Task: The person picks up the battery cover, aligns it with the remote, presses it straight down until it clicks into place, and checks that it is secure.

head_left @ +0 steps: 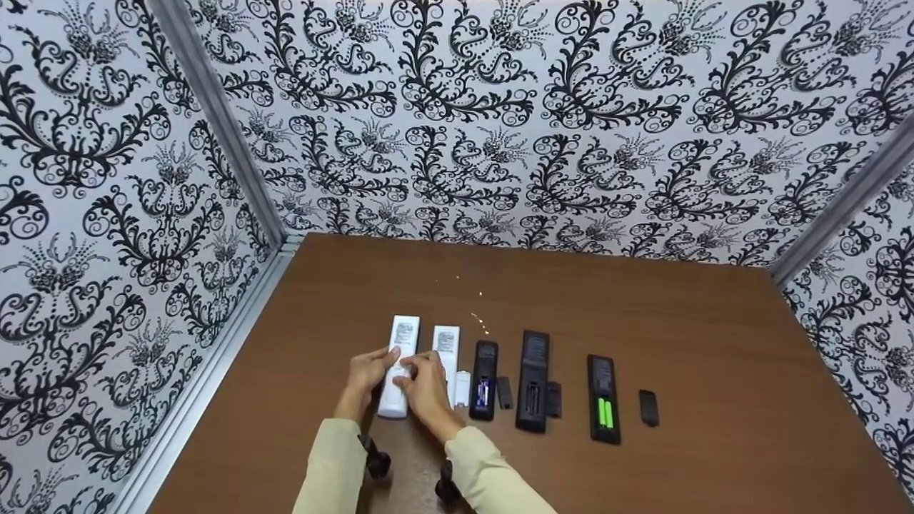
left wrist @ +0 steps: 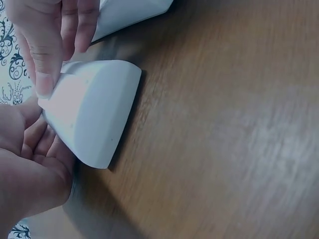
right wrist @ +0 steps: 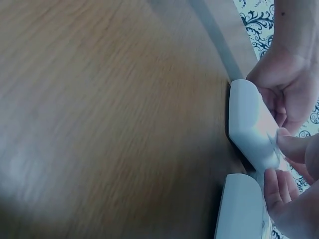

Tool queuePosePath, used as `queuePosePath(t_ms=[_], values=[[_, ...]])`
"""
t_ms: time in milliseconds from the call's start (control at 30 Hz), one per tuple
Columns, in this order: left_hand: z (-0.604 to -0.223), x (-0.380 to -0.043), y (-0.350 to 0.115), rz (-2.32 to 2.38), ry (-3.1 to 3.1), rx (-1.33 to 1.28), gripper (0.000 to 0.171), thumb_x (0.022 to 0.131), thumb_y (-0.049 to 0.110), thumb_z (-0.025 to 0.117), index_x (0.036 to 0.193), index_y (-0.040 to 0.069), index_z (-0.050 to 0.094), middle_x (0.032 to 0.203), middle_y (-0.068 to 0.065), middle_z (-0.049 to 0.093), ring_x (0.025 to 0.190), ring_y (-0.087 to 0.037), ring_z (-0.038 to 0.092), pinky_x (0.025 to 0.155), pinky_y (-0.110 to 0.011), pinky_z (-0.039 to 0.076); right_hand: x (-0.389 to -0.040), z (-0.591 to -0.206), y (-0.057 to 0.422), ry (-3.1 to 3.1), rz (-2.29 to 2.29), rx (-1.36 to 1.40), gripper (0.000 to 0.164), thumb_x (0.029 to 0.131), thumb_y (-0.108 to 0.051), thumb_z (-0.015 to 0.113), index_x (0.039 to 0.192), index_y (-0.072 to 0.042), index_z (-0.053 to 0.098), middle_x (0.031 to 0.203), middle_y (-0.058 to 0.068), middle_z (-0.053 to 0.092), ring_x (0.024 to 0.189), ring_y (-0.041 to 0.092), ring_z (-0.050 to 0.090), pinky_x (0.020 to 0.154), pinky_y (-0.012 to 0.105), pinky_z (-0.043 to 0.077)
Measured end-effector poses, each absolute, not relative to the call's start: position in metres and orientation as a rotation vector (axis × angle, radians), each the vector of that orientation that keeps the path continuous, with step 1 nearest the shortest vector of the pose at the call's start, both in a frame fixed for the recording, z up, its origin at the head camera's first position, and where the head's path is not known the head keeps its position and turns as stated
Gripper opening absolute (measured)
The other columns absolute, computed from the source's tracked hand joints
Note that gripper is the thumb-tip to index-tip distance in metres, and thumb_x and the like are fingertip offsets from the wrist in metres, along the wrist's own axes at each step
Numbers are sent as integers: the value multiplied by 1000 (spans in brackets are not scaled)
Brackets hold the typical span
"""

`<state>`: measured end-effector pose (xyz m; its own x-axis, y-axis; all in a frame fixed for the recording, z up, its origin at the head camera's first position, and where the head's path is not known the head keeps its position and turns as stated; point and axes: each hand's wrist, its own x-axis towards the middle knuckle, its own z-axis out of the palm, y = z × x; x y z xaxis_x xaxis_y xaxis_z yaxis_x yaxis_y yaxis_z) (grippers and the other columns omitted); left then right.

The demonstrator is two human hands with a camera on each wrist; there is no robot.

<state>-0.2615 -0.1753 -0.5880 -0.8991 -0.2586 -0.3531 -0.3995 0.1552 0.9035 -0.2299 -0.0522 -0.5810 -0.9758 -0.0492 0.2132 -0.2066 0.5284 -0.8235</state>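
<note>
A white remote control (head_left: 393, 400) lies face down at the left end of a row. My left hand (head_left: 365, 375) grips its left side, with the thumb on its back. From the right, my right hand (head_left: 428, 389) pinches at the middle of the remote's back, where the right wrist view shows a seam near the thumb (right wrist: 291, 146). Whatever lies under those fingertips is hidden. Just to the right, a second white remote (head_left: 446, 339) is partly covered by my right hand, with a white battery cover (head_left: 463, 389) beside it.
Farther right lie a black remote (head_left: 486, 353) with blue batteries, a larger black remote (head_left: 535, 346) whose battery compartment is uncovered, and another black remote (head_left: 602, 368) with green batteries. Black covers (head_left: 648, 407) lie beside them. Patterned walls (head_left: 457, 143) enclose the brown table (head_left: 714, 357).
</note>
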Motion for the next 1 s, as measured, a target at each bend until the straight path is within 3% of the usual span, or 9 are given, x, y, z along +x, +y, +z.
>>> queuePosePath(t_ms=[133,233,433,567,667,900,1000], values=[[-589,-261,-175,1872,2284,-664,45,97,25,66,132,-2,61,138,-24,59,128,-36,55,109,-46,45,-232,-581,-55,-2626,1505,118,50,75,-4,85,120,7,66,109,14,62,97,24,64,88,33,55],[-589,-261,-175,1867,2280,-661,46,97,26,66,133,-2,60,138,-24,59,128,-36,56,109,-46,45,-232,-581,-54,-2640,1533,121,56,77,-4,84,127,11,61,115,19,63,99,29,67,88,33,58],[-589,-262,-176,1885,2287,-638,48,96,28,68,131,-4,62,136,-26,60,123,-36,60,99,-40,51,-230,-580,-51,-2603,1618,191,52,81,-1,80,127,13,60,118,26,63,106,36,67,87,33,59],[-588,-262,-175,1897,2285,-634,48,95,29,69,129,-3,64,132,-25,64,114,-29,64,91,-35,53,-230,-580,-50,-2594,1616,199,48,82,0,79,126,11,62,117,26,63,109,38,65,90,36,58],[-587,-263,-174,1904,2277,-641,47,95,30,69,130,-2,64,131,-24,64,113,-28,63,94,-36,52,-230,-578,-51,-2599,1557,199,45,82,-1,79,124,9,65,118,25,64,111,38,64,95,41,56],[-587,-260,-174,1886,2301,-638,48,97,28,66,132,-4,60,139,-26,57,131,-39,54,107,-45,46,-227,-581,-52,-2579,1495,225,41,82,1,77,120,10,66,119,26,66,113,40,64,99,47,53],[-587,-257,-172,1882,2389,-593,45,96,24,67,128,-8,63,134,-28,60,126,-38,58,103,-43,49,-226,-582,-53,-2599,1486,230,43,84,0,76,123,14,63,123,29,64,117,42,62,102,49,51]])
